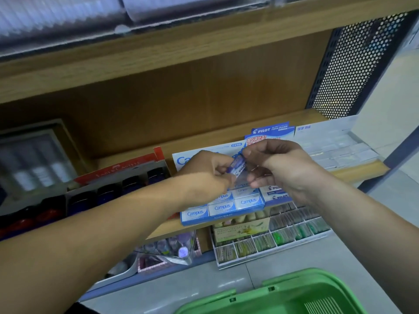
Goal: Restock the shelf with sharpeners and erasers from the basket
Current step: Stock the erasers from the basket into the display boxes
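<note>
Fingers [259, 177] pinch, apparently, an eraser [239, 166].

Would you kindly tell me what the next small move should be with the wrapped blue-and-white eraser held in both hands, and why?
Probably lower the small blue-and-white wrapped eraser, pinched between the left hand and right hand, into the blue Pilot eraser box just below; its label seems to match, though blur leaves doubt.

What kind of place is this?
Probably a stationery shop: boxes of Campus erasers and Pilot foam erasers on a wooden shelf, a Faber-Castell box beside them, a green basket below. The left hand and right hand hold a small blue packet.
</note>
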The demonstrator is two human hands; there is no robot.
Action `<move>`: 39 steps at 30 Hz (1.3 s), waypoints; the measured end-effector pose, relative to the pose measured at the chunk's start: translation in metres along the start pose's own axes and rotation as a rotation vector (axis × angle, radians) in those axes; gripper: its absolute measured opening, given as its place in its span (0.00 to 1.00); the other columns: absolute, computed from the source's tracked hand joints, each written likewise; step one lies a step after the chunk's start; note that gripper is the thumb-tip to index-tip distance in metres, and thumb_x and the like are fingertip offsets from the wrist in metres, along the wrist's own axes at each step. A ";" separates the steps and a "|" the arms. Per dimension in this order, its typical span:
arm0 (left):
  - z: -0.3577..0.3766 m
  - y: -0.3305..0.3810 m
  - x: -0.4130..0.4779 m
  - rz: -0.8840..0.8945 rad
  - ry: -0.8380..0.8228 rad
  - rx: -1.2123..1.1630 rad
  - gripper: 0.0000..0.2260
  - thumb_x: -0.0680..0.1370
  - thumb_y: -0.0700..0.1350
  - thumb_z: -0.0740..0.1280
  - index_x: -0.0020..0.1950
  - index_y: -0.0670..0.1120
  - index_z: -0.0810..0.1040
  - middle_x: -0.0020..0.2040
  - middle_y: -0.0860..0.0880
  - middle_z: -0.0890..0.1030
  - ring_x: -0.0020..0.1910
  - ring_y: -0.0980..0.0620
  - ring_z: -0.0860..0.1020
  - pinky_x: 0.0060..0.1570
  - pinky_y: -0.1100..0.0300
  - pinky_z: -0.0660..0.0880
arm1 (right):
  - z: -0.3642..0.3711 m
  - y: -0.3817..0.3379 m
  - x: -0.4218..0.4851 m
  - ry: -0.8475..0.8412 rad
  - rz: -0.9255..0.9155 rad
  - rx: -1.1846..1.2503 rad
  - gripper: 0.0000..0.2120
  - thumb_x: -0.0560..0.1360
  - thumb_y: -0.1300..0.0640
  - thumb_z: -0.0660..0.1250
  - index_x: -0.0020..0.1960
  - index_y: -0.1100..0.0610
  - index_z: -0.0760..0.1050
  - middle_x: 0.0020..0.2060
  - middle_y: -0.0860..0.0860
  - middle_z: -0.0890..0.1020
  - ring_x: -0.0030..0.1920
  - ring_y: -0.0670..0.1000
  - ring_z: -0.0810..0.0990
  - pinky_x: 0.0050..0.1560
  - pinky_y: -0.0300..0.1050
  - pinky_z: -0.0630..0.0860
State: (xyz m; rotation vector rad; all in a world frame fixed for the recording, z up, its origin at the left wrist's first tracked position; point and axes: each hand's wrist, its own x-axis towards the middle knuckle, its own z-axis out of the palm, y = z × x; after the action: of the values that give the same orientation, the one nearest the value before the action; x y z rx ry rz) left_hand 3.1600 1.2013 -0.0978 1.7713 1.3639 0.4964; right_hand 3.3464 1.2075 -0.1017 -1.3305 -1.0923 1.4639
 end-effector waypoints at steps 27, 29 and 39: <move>0.019 -0.004 0.040 -0.083 0.254 0.042 0.03 0.79 0.47 0.73 0.46 0.50 0.84 0.38 0.57 0.83 0.34 0.62 0.79 0.31 0.72 0.70 | -0.093 0.032 0.027 0.132 -0.327 -1.059 0.22 0.75 0.63 0.66 0.69 0.54 0.76 0.67 0.53 0.76 0.68 0.56 0.73 0.67 0.50 0.72; 0.020 -0.003 0.044 -0.075 0.272 0.051 0.03 0.80 0.46 0.72 0.46 0.51 0.84 0.38 0.57 0.83 0.32 0.63 0.78 0.31 0.70 0.71 | -0.098 0.039 0.029 0.054 -0.295 -1.111 0.24 0.76 0.62 0.65 0.72 0.55 0.74 0.70 0.55 0.75 0.71 0.57 0.71 0.71 0.51 0.69; 0.040 0.019 0.089 0.077 0.168 0.193 0.03 0.80 0.41 0.71 0.52 0.45 0.85 0.43 0.51 0.83 0.41 0.59 0.80 0.41 0.68 0.74 | -0.116 0.050 0.028 -0.050 -0.405 -1.115 0.08 0.69 0.61 0.66 0.40 0.56 0.85 0.46 0.51 0.84 0.55 0.56 0.80 0.59 0.54 0.78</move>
State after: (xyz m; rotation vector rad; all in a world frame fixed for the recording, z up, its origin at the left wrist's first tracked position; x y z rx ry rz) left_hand 3.2304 1.2679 -0.1214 1.9812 1.5056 0.5833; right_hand 3.4584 1.2284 -0.1627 -1.6098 -2.2144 0.5304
